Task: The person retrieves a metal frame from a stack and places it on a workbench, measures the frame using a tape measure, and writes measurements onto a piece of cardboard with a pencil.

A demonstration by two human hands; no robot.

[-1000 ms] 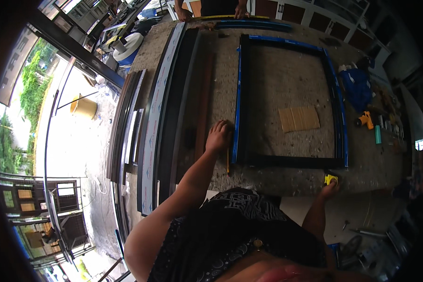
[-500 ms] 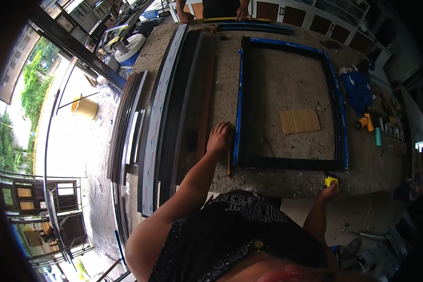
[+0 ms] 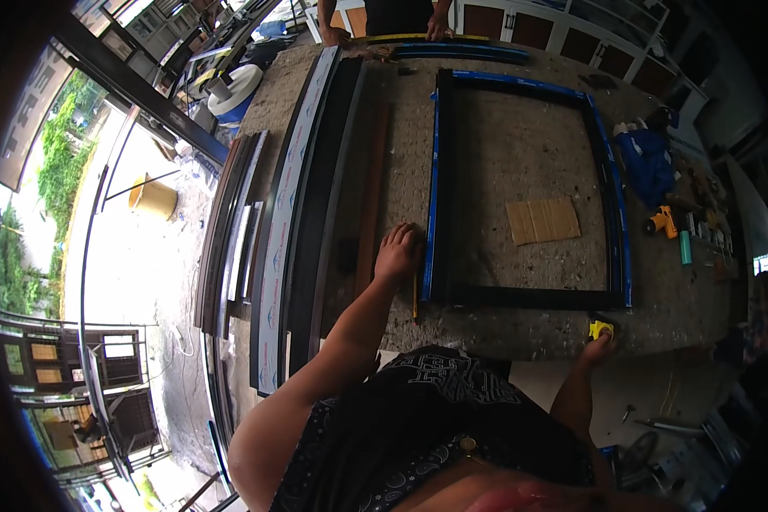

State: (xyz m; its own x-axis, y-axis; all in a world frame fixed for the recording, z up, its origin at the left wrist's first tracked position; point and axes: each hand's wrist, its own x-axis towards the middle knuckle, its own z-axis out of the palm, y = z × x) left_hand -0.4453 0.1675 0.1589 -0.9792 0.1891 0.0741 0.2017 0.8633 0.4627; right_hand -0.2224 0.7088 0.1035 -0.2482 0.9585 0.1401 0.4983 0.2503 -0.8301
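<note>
A rectangular dark frame (image 3: 520, 298) with blue protective film along its outer edges lies on the worktable (image 3: 512, 337). My left hand (image 3: 397, 251) rests palm down beside the frame's left side, fingers stretched forward and lying on the table. Just below those fingers, a thin yellow pencil-like stick (image 3: 416, 299) lies along the frame; its upper end is hidden by the hand. At the table's near edge, my right hand (image 3: 600, 345) grips a yellow tape measure (image 3: 602, 329), below the frame's near right corner. A piece of brown cardboard (image 3: 544, 220) lies inside the frame.
Long dark and film-covered profiles (image 3: 292, 222) lie on the left. An orange-yellow power tool (image 3: 662, 222), a blue cloth-like bundle (image 3: 646, 160) and a teal cylinder (image 3: 686, 248) lie at the right. Across the table, another person's hands (image 3: 336, 36) rest near blue-filmed strips (image 3: 461, 53).
Both my hands stay in nearly the same places, the right still gripping the tape measure. The view shifts very slightly; nothing is picked up or let go.
</note>
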